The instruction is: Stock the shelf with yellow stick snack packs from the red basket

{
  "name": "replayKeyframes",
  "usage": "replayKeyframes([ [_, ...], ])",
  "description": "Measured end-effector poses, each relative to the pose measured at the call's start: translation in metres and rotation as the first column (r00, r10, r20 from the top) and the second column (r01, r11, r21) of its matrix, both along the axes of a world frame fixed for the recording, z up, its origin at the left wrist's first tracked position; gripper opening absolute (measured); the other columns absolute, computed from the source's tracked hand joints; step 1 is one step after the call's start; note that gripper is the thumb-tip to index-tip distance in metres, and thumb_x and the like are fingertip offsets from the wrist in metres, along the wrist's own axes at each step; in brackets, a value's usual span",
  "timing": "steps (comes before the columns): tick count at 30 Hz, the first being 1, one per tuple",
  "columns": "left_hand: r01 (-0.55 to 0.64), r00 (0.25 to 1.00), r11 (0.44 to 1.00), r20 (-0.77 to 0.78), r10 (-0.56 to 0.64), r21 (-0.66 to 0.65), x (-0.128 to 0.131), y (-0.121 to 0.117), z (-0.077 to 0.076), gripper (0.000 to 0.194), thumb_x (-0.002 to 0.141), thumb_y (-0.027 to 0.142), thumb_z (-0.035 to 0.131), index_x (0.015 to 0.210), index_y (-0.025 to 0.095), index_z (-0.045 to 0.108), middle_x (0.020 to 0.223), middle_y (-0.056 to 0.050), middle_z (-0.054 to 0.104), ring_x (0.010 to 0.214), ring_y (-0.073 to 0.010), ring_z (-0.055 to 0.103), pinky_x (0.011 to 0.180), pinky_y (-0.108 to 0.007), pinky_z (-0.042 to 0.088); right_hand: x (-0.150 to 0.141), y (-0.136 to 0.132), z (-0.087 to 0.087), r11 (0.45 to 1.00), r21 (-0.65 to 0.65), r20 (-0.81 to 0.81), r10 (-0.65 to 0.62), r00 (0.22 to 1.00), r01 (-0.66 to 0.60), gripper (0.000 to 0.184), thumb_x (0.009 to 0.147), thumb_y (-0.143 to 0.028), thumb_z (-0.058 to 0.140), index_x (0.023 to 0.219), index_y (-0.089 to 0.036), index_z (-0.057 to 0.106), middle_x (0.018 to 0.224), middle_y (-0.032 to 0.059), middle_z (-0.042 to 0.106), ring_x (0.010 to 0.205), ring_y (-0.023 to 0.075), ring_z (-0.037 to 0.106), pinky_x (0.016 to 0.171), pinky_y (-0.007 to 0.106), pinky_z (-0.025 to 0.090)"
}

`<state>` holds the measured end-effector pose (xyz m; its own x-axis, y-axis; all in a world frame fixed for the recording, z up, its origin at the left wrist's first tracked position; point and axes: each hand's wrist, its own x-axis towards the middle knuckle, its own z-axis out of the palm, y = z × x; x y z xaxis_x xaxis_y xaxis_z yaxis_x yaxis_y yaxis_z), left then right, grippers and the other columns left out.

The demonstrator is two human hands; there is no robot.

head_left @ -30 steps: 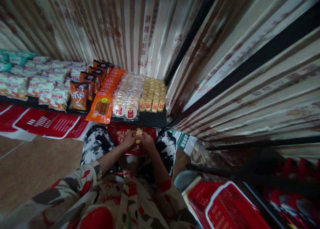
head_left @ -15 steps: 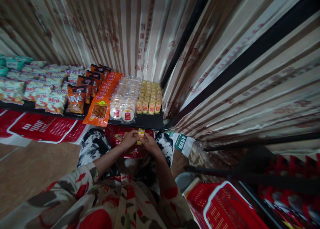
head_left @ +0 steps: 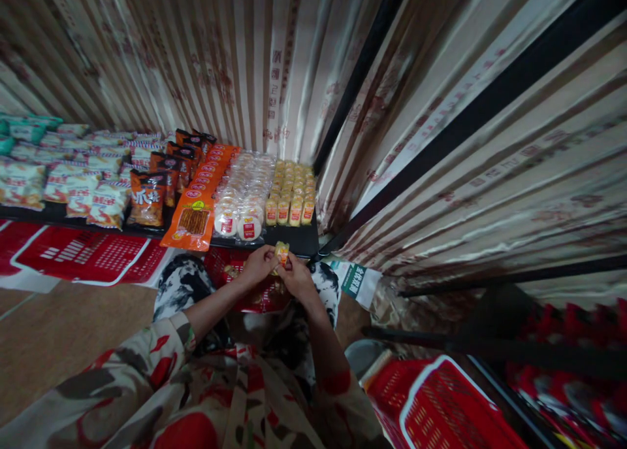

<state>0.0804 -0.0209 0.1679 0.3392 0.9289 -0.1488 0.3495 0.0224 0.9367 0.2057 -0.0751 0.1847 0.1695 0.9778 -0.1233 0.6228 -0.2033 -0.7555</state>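
Note:
Between my fingertips is a small yellow snack packet with an orange-and-white label. My left hand pinches it from the left, and my right hand grips it from the right. Both are just in front of the black shelf, above a red basket between my knees. Some small yellowish packets lie inside that basket, partly hidden by my hands. On the shelf's right end stand rows of like yellow packets. Beside them lie round white crackers in clear wrappers.
Orange snack packs, dark orange bags and white snack bags fill the shelf leftward. Another red basket sits beneath it. A red basket stands at lower right. Pleated curtains and black poles border the shelf.
Both hands have risen slightly toward the shelf edge with the packet, which has shifted a little up and right. The shelf goods stay in place.

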Motion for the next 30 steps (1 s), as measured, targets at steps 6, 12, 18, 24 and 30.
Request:
replayKeyframes([
  [6,0.005,1.0,0.994,0.014,-0.007,0.106,0.009,0.009,0.001,0.016,0.077,0.022,0.055,0.09,0.015,0.062,0.076,0.001,0.061,0.068,-0.0106,0.055,0.067,-0.022,0.045,-0.003,0.006,0.008,0.998,0.054,0.179,-0.054,0.982,0.045,0.045,0.08,-0.033,0.055,0.12,-0.014,0.055,0.098,0.0109,0.06,0.093,0.0214,0.057,0.082,0.031,0.046],
  [12,-0.047,0.998,0.985,-0.021,0.051,0.169,0.013,0.014,0.017,0.018,0.077,0.015,0.055,0.094,0.015,0.061,0.081,-0.001,0.064,0.072,-0.0119,0.058,0.072,-0.025,0.048,-0.008,0.019,0.005,0.985,0.126,0.157,-0.138,0.978,0.118,0.043,0.081,-0.03,0.052,0.122,-0.016,0.053,0.102,0.0112,0.055,0.084,0.0192,0.059,0.078,0.03,0.048],
  [18,-0.102,0.993,0.982,0.074,0.091,0.158,0.018,0.018,0.024,0.023,0.078,0.009,0.051,0.1,0.014,0.058,0.091,-0.005,0.066,0.08,-0.0136,0.063,0.077,-0.028,0.051,-0.011,0.035,-0.001,0.953,0.224,0.129,-0.236,0.963,0.204,0.043,0.081,-0.028,0.052,0.122,-0.016,0.051,0.102,0.0107,0.054,0.084,0.0195,0.058,0.076,0.031,0.05],
  [24,-0.136,0.99,0.947,0.004,0.141,0.29,0.016,0.016,0.018,0.024,0.081,0.013,0.05,0.104,0.015,0.058,0.105,-0.009,0.062,0.097,-0.0184,0.059,0.085,-0.034,0.05,-0.013,0.051,-0.013,0.916,0.325,0.115,-0.284,0.952,0.234,0.046,0.079,-0.024,0.053,0.124,-0.017,0.051,0.101,0.0099,0.054,0.087,0.0204,0.057,0.078,0.032,0.049],
  [30,-0.118,0.98,0.915,-0.101,0.169,0.386,0.01,0.017,0.014,0.027,0.082,0.013,0.047,0.107,0.014,0.057,0.108,-0.01,0.06,0.106,-0.02,0.055,0.096,-0.038,0.043,-0.018,0.067,-0.019,0.909,0.344,0.159,-0.305,0.939,0.237,0.045,0.081,-0.026,0.052,0.124,-0.013,0.05,0.1,0.0115,0.054,0.09,0.0217,0.055,0.082,0.034,0.047],
])
